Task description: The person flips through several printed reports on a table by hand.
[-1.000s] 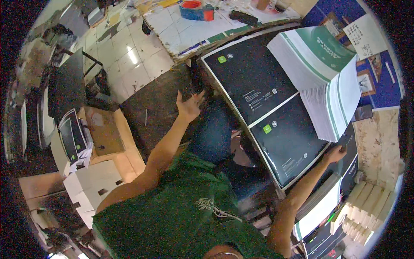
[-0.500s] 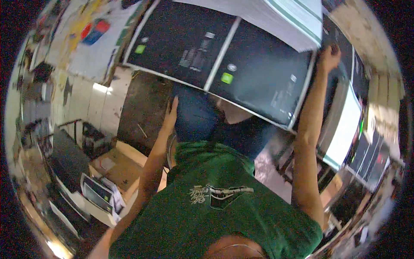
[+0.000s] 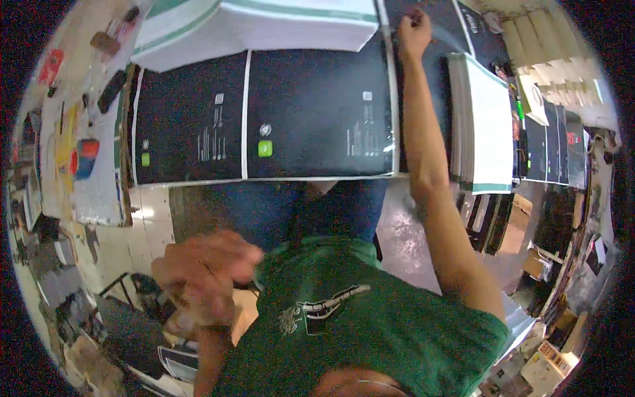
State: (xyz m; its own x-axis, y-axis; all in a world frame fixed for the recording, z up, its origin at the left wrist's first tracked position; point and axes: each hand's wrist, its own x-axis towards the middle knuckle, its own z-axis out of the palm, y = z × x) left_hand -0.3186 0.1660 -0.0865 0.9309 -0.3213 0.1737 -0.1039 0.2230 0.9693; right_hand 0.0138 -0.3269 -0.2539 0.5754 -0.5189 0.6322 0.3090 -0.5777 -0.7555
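Across the table before me lies a large black printed sheet (image 3: 317, 119) with white dividing lines and small green squares. A thick pile of white sheets with a green stripe (image 3: 264, 40) rests over its far part. My right hand (image 3: 415, 38) reaches past the sheet's right edge, above more black printed sheets (image 3: 440, 30). Its fingers are curled closed, and whatever they hold is too small to make out. Close to my body on the left, my left hand (image 3: 208, 268) is raised in front of my green shirt, below the sheet's near edge. Motion smears its fingers.
Right of my forearm stands another pile of white sheets (image 3: 486, 126) with green edges. A side table at left carries white paper (image 3: 102, 145) with red, blue and yellow patches. An open cardboard box (image 3: 512, 225) is at lower right. Dark frames and boards fill the lower left.
My view has turned, so the black sheet sits further left and level. The left hand has come from beside my leg back toward my body. My right hand has moved farther forward.
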